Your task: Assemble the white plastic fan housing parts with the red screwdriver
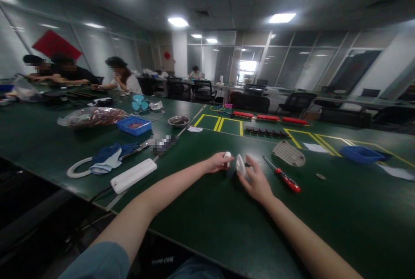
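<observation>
Over the green table, my left hand is closed on a small white part, its fingers pinched around it. Facing it, my right hand grips a white oval plastic piece by its edge. A narrow gap separates the two white pieces, whose exact kind I cannot make out. To the right of my right hand lies a screwdriver with a red handle. Behind the screwdriver rests a grey slotted plate, and a small flat oval piece lies further right.
A white power strip, blue gloves, a blue tray and a metal bowl stand left. Another blue tray is at right. Red strips and a black strip lie ahead. Several people sit further back.
</observation>
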The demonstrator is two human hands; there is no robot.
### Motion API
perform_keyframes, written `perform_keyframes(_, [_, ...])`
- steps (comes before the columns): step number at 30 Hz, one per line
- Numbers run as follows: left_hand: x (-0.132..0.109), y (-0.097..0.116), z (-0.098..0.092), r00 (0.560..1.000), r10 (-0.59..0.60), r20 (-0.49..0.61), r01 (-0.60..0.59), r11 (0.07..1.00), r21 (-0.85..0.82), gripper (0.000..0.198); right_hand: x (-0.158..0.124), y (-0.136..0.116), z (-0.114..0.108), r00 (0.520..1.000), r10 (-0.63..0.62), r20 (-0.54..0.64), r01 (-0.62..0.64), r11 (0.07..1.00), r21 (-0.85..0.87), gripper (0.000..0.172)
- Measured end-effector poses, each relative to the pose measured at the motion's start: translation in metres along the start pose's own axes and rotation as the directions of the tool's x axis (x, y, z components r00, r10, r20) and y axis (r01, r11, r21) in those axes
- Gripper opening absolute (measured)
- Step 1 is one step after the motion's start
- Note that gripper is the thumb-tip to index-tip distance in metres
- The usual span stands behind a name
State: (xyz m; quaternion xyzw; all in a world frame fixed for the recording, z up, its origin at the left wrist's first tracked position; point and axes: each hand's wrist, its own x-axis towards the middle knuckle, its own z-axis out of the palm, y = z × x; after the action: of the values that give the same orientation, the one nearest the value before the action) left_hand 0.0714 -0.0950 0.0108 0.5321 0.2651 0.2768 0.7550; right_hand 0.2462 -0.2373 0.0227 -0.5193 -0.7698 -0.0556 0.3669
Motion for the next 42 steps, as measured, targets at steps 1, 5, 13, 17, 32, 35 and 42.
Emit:
perform_keyframes(1, [0.000,0.000,-0.001,1.000,-0.005,0.028,0.005,1.000,0.002,0.045,0.000,0.000,0.000,1.000,0.005,0.005,-0.005,1.000,-0.001,0.025])
perform_keyframes(5, [0.001,0.001,-0.006,0.996,0.001,0.091,0.002,0.999,-0.032,0.052,0.000,0.000,0.001,1.000,0.017,0.007,-0.017,1.000,-0.002,0.027])
perform_keyframes(13, [0.003,-0.004,-0.008,0.998,0.010,0.059,-0.010,1.000,0.000,0.051,0.001,-0.002,0.000,0.999,0.035,0.018,-0.036,0.999,0.005,0.027])
perform_keyframes(17, [0.001,-0.001,-0.005,0.997,0.035,0.075,-0.034,0.999,-0.019,0.043,0.001,-0.001,-0.001,0.998,0.047,0.037,-0.048,0.999,0.018,0.027])
perform_keyframes(32, [-0.018,-0.001,0.019,0.972,0.195,0.131,-0.220,0.949,0.224,0.041,0.002,0.003,-0.002,0.982,0.093,0.167,-0.131,0.964,0.230,0.032])
perform_keyframes(35, [-0.017,-0.002,0.019,0.975,0.191,0.112,-0.212,0.951,0.226,0.044,0.002,0.004,-0.001,0.985,0.090,0.149,-0.127,0.957,0.262,0.031])
perform_keyframes(42, [-0.019,-0.003,0.025,0.949,0.312,0.053,-0.311,0.890,0.332,0.045,0.000,0.009,0.003,0.989,0.120,0.089,-0.140,0.953,0.270,0.031])
